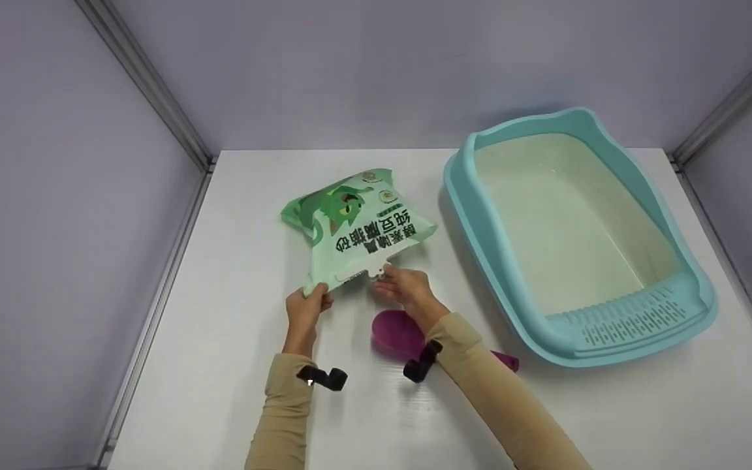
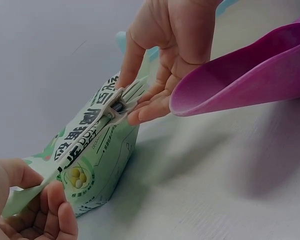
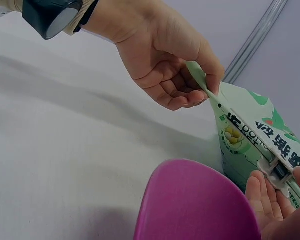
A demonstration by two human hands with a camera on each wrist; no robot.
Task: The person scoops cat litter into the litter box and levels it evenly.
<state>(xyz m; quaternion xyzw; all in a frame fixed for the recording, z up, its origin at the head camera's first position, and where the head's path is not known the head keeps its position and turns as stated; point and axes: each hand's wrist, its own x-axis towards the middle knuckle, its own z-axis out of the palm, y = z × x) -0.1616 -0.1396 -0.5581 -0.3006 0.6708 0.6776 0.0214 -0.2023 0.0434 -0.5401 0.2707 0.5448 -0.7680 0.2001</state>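
A green bag of cat litter point(image 1: 363, 228) with a cat face lies on the white table, its top edge toward me. My left hand point(image 1: 304, 310) pinches the left corner of that edge between thumb and curled fingers, plain in the right wrist view too. Near the middle of the edge sits a white sealing clip point(image 2: 121, 106) with a dark spring. My right hand point(image 1: 405, 287) pinches the clip, thumb on the upper side and fingers underneath. Below the right wrist, a magenta scoop point(image 1: 394, 331) rests on the table, its middle hidden by the right forearm.
A large litter box point(image 1: 490, 228) with a blue rim and pale inside stands on the right of the table point(image 1: 213, 313), its perforated step toward me. Grey walls point(image 1: 350, 78) close off the back and both sides.
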